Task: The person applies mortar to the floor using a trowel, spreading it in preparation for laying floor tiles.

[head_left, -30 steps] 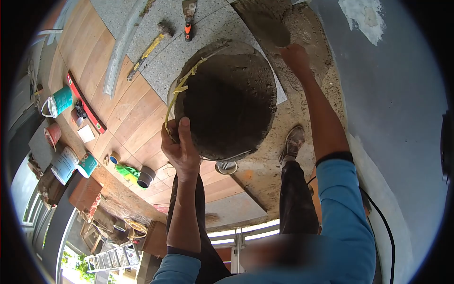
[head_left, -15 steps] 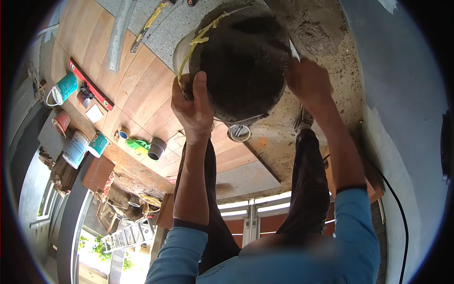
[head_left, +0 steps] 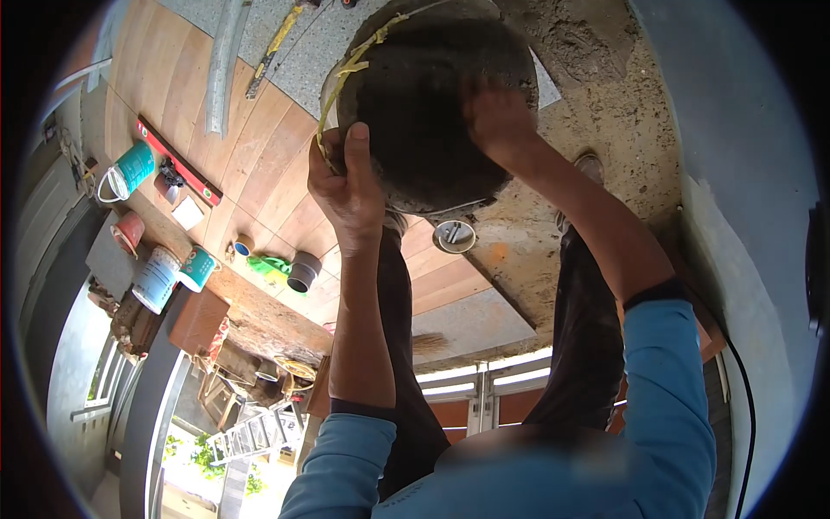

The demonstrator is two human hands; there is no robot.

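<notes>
A round, dark bucket [head_left: 415, 164] is held up in front of me, its dark inside facing me. A yellow strip [head_left: 350, 67] runs along its left rim. My left hand [head_left: 347, 186] is closed on that rim, thumb on the inner side and fingers behind. Over the right part of the bucket's inside is my right hand [head_left: 501, 125], smeared by motion. Its fingers do not show clearly, and I cannot make out whether it holds anything. Below the bucket, a small pale pot [head_left: 455, 236] with small items in it stands on the floor.
Wet mortar [head_left: 579, 39] is spread on the floor at upper right, beside the grey wall [head_left: 743, 173]. To the left lie a red spirit level [head_left: 180, 162], a metal channel [head_left: 226, 69] and a yellow-handled tool [head_left: 275, 50]. Several paint buckets [head_left: 130, 169] stand farther left.
My right hand has moved left from the bucket's right edge to over its inside. My left hand keeps its hold on the rim. The view has shifted slightly.
</notes>
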